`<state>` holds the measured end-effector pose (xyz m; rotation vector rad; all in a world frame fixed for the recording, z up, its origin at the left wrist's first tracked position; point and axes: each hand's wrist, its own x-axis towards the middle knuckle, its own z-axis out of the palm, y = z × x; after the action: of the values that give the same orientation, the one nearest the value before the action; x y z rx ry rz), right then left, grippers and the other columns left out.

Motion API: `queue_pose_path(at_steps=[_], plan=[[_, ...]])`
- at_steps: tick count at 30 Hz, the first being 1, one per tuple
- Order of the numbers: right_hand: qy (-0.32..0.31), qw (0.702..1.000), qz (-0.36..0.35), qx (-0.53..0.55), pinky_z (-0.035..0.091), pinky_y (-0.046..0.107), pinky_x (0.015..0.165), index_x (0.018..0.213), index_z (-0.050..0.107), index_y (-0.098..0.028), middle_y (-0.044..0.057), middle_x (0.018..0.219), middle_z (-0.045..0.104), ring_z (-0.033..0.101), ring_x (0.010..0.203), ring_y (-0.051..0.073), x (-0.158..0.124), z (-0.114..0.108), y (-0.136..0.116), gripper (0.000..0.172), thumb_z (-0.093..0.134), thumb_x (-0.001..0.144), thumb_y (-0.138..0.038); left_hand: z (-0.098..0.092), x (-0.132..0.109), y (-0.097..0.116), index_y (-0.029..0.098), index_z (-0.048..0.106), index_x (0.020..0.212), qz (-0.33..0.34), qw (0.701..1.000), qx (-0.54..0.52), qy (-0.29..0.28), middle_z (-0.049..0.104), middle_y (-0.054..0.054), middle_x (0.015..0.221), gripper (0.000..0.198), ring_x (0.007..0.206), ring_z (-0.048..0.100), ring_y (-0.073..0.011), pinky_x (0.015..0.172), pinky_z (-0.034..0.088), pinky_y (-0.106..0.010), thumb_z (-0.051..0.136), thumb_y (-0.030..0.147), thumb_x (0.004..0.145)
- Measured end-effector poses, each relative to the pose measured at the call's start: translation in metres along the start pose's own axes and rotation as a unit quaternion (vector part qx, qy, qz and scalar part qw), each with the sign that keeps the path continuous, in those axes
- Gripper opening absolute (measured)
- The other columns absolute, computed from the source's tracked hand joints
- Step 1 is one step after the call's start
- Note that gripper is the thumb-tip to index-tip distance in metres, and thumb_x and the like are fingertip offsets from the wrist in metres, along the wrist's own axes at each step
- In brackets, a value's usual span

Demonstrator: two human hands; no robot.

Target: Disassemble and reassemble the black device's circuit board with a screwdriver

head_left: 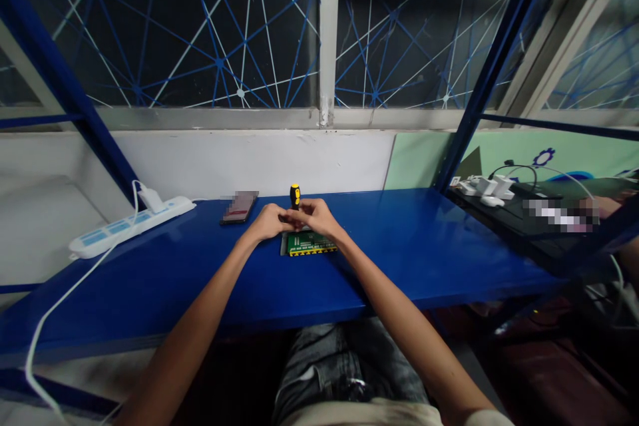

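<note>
A black and yellow screwdriver (295,197) stands upright above the far part of a green circuit board (313,241), its shaft and tip hidden behind my fingers. My right hand (316,216) closes around the lower end of the screwdriver from the right. From the other side, my left hand (270,221) meets it with bent, closed fingers; what these fingers pinch is hidden. The board lies flat on the blue table (210,279), with a yellow and black striped strip along its near edge. Both hands cover its far side.
To the left lie a phone (240,207) and a white power strip (130,226) with a plug and a trailing cable. Blue metal posts (464,80) rise at both sides. At far right, chargers (486,188) lie on a dark surface near another person's hand (606,208).
</note>
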<state>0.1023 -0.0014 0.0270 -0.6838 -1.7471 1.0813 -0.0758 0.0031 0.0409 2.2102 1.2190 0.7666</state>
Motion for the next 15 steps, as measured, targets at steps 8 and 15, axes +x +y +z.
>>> queue_pose_path(at_steps=[8, 15], plan=[[0.043, 0.997, -0.009, -0.061, 0.045, 0.028, 0.054, 0.075, 0.062, -0.017, 0.002, 0.063, 0.060, 0.058, 0.061, 0.015, -0.0020, 0.0009, -0.0013, 0.032, 0.063, 0.079, -0.049, -0.0053, -0.0021, -0.0012, 0.015, 0.078, 0.087, 0.050, 0.994, -0.049, -0.080, 0.076, -0.009, 0.082, 0.021, 0.080, 0.068, -0.0214, 0.076, 0.048, -0.030, 0.070, 0.027, 0.071], [0.049, 0.995, -0.022, -0.082, 0.044, 0.027, 0.056, 0.081, 0.063, -0.017, 0.002, 0.068, 0.061, 0.058, 0.065, 0.016, -0.0009, 0.0002, -0.0003, 0.029, 0.065, 0.078, -0.045, -0.0057, -0.0011, -0.0046, 0.014, 0.078, 0.088, 0.039, 0.996, -0.044, -0.068, 0.076, -0.009, 0.080, 0.023, 0.079, 0.067, -0.0223, 0.075, 0.048, -0.032, 0.073, 0.028, 0.070]])
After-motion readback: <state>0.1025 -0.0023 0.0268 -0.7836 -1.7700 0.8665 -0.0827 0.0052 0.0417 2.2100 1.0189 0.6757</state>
